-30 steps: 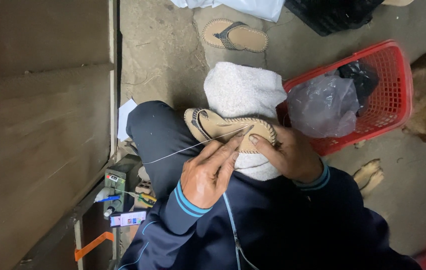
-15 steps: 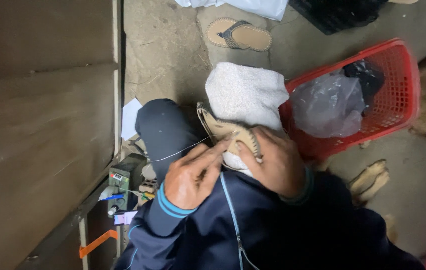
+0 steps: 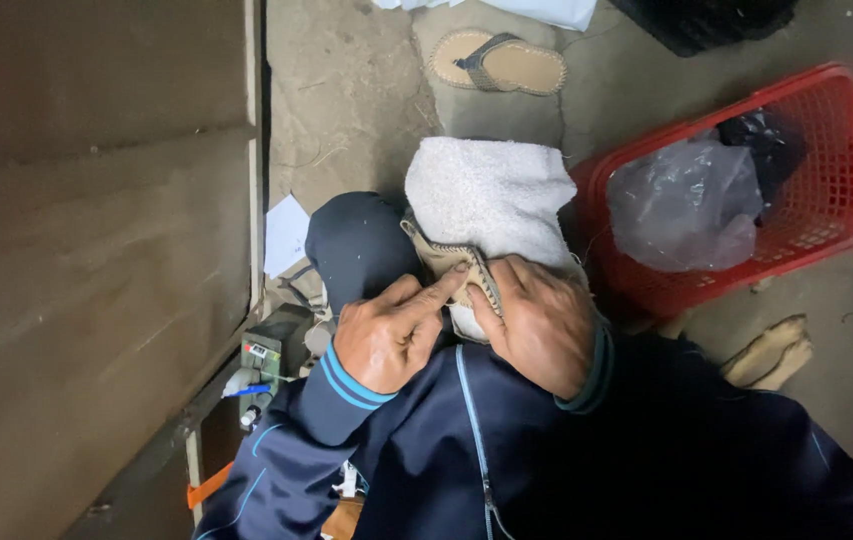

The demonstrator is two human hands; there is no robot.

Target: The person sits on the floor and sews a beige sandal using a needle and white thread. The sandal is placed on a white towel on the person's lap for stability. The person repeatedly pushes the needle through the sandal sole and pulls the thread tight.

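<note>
A tan sandal (image 3: 443, 259) with stitched edging lies tilted on a white towel (image 3: 491, 195) spread over my lap. My right hand (image 3: 543, 325) grips the sandal's near end, fingers wrapped over it. My left hand (image 3: 389, 335) presses its forefinger against the sandal's edge, the other fingers curled. Both wrists wear dark blue sleeves with light blue stripes. Much of the sandal is hidden under my hands, and no thread is visible.
A red plastic basket (image 3: 826, 225) with a clear plastic bag (image 3: 684, 205) stands at the right. A matching sandal (image 3: 498, 60) lies on the concrete floor ahead. White paper (image 3: 286, 235) and small tools (image 3: 256, 375) sit by the wooden wall at left. Another sandal piece (image 3: 768, 352) lies at lower right.
The sandal has turned from lying flat across the towel to tilted, mostly under my hands. My left hand moved in close; the taut thread seen earlier no longer shows.
</note>
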